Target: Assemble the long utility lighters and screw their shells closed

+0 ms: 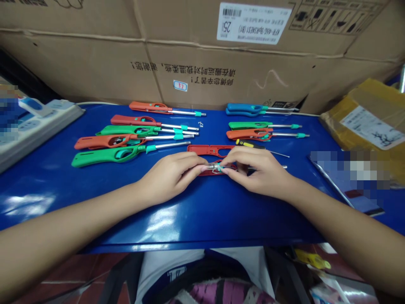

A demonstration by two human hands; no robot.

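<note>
Lighter (pixel 205 173) lies opened on the worktop (pixel 228 228), beneath both hands. Left hand (pixel 172 174) and right hand (pixel 261 171): grips clamped on its insert (pixel 213 166). Probably light, stiff plastic; small parts slick, wire (pixel 216 172) fragile. Pinch insert by its body, avoid wire.

glossy blue table (pixel 240 228) | cardboard (pixel 101 63) behind | red-tiled floor (pixel 71 274) below

The tabletop (pixel 202 215) is blue. Left-side lighters (pixel 91 158) have orange, red and green handles, silver barrels and teal collars. Far right: a blue lighter (pixel 242 110), a green lighter (pixel 248 125) and an orange lighter (pixel 243 134). The screwdriver (pixel 249 144) is yellow and black, the central casing halves (pixel 201 150) red, the inner parts (pixel 216 167) silver and teal.
</note>
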